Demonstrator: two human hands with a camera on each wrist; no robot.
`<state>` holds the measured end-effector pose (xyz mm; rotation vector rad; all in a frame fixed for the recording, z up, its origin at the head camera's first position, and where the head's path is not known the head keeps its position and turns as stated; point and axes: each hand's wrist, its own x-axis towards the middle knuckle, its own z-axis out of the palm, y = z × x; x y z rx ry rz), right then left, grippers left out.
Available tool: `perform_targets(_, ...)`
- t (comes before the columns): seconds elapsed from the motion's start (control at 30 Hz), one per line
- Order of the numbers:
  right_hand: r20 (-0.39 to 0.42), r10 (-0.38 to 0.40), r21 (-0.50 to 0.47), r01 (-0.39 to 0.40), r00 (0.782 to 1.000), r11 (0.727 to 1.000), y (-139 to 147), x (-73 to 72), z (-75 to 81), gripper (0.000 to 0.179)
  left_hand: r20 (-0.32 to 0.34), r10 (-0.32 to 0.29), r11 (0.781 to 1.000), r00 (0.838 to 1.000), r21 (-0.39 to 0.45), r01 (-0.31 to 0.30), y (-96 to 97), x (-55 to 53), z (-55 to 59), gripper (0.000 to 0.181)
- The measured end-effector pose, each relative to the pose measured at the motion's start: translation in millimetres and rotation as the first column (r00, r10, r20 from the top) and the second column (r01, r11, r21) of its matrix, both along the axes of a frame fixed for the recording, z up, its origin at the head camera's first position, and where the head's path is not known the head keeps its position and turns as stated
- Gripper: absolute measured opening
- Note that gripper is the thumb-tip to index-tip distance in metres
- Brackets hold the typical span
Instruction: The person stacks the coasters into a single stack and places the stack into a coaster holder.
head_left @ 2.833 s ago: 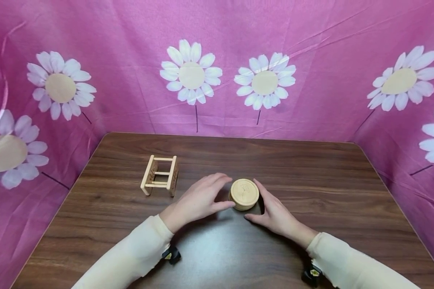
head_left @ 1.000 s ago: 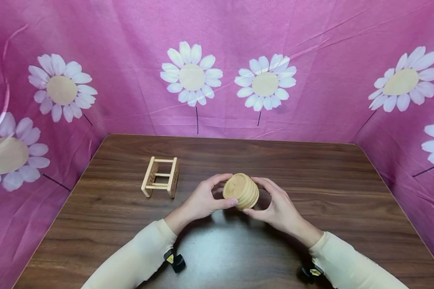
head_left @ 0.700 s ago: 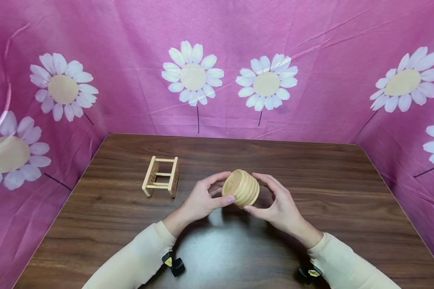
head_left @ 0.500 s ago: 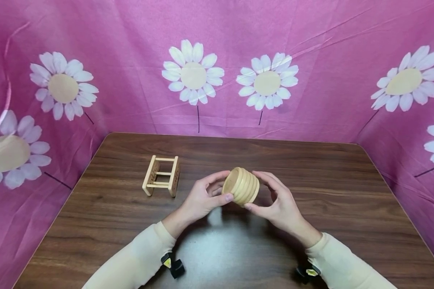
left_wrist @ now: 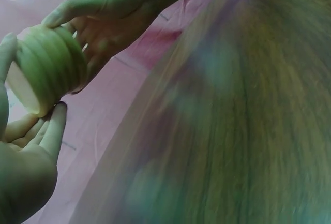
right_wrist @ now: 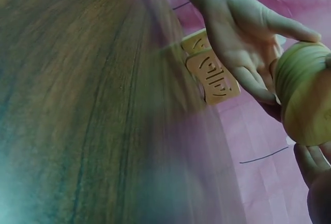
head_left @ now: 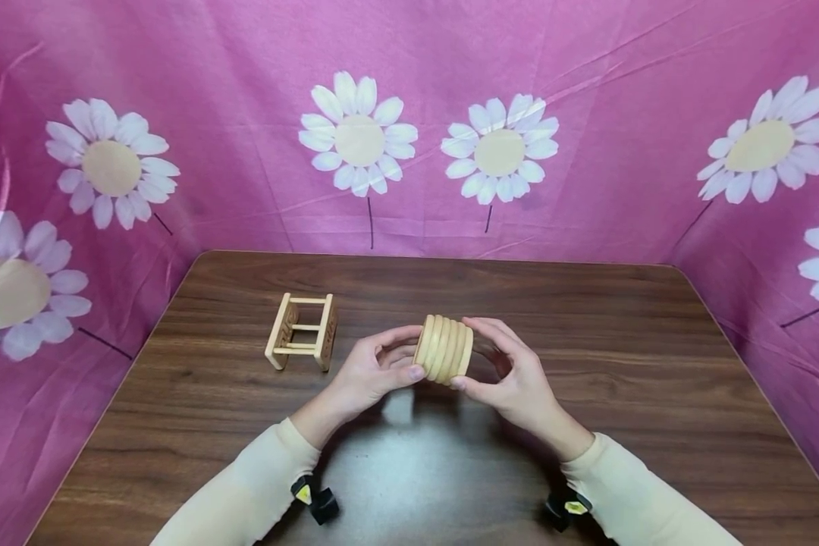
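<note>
A stack of several round, pale wooden coasters (head_left: pixel 444 350) is held above the table, turned on its side so that the rims face me. My left hand (head_left: pixel 371 369) grips its left end, thumb at the lower edge and fingers behind. At the other end, my right hand (head_left: pixel 513 379) holds it between thumb and fingers. In the left wrist view the ridged coaster stack (left_wrist: pixel 51 69) sits between both hands. The right wrist view shows a flat outer face of the coaster stack (right_wrist: pixel 313 110). To the left, apart from the hands, stands a small wooden coaster rack (head_left: pixel 325 334).
The dark wood-grain table (head_left: pixel 587 326) carries the rack at its left. Behind and beside it hangs a pink cloth (head_left: pixel 430 45) with large white daisies. In the right wrist view the rack's cut-out side panel (right_wrist: pixel 212 79) shows beyond the left hand.
Both hands have taken hold of the coaster stack, lifted it off the table and tipped it from upright onto its side. Most recently it has shifted slightly left. The rack stays put.
</note>
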<state>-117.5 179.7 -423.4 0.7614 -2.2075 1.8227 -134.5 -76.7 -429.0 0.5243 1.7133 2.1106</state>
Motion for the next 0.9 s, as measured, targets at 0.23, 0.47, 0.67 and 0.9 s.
perform_targets(0.23, -0.004, 0.09, 0.017, -0.09, 0.996, 0.996, -15, -8.6, 4.9, 0.079, -0.041, -0.032, 0.996, 0.999, -0.084, 0.028, -25.5, -3.0, 7.9, 0.09)
perform_targets(0.47, -0.003, 0.142, 0.008, -0.142, 0.99, 0.99, -36, -18.0, 12.1, 0.078, -0.099, -0.006, 0.985, 0.995, -0.172, -0.011, -50.0, -6.5, 14.1, 0.085)
perform_targets(0.67, -0.015, 0.183, -0.013, -0.183, 0.983, 0.983, -58, -28.4, 15.2, 0.076, -0.14, 0.029, 0.971, 0.99, -0.231, -0.061, -73.5, -7.2, 20.4, 0.079)
perform_targets(0.9, -0.01, 0.219, 0.019, -0.219, 0.976, 0.976, -84, -41.5, 18.9, 0.074, -0.211, 0.046, 0.95, 0.976, -0.292, -0.108, -101.3, -9.8, 28.5, 0.073)
